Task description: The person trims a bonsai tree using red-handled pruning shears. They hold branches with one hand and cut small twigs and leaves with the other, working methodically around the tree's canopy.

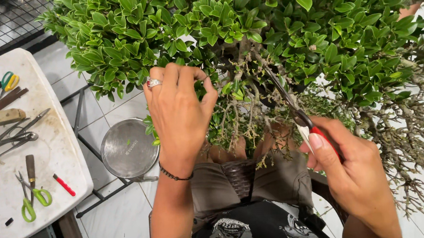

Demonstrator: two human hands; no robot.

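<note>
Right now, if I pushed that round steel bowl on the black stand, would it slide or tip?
The steel bowl would probably slide easily: it looks smooth and shiny. It likely weighs little, being thin metal with almost nothing in it. It seems to rest on the thin rails of the black stand beside the white table, so a push toward an edge could tip it off.

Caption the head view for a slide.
Left hand parts a leafy bonsai while right hand works red-handled scissors among its twigs.

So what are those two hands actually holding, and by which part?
The right hand holds red-handled scissors by the handles, blades up among the twigs. The left hand pinches a small leafy twig of the bush at its fingertips.
</note>
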